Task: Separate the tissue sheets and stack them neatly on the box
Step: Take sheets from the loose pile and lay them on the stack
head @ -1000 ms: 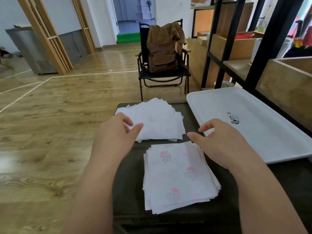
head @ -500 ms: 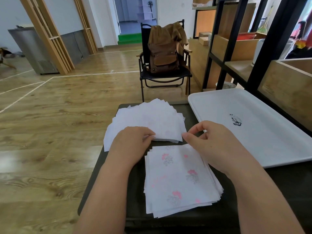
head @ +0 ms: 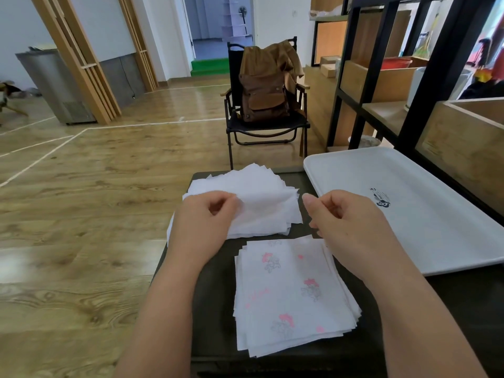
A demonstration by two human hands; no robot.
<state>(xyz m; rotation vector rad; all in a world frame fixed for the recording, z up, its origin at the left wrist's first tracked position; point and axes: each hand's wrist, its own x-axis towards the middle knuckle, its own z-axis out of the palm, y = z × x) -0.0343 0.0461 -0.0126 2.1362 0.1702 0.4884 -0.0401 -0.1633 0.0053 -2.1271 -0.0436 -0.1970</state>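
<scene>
On the dark box (head: 212,309), a loose pile of plain white tissue sheets (head: 267,222) lies at the far end. A squarer stack of pink-printed tissue sheets (head: 291,296) lies at the near end. My left hand (head: 204,222) pinches one thin white sheet (head: 267,197) by its left edge and holds it slightly lifted over the far pile. My right hand (head: 349,222) hovers just right of that sheet's free edge. Its fingers are curled, the thumb tip points at the sheet, and I see nothing held in it.
A white tray (head: 409,214) rests on the box's right side, against a black-framed wooden shelf (head: 425,105). Beyond the box stands a black folding chair (head: 267,132) with a brown backpack (head: 264,88). Wooden floor lies to the left.
My left hand has drawn back from the far pile and lifted a single white sheet off it. My right hand rose from the printed stack and curled beside that sheet's edge.
</scene>
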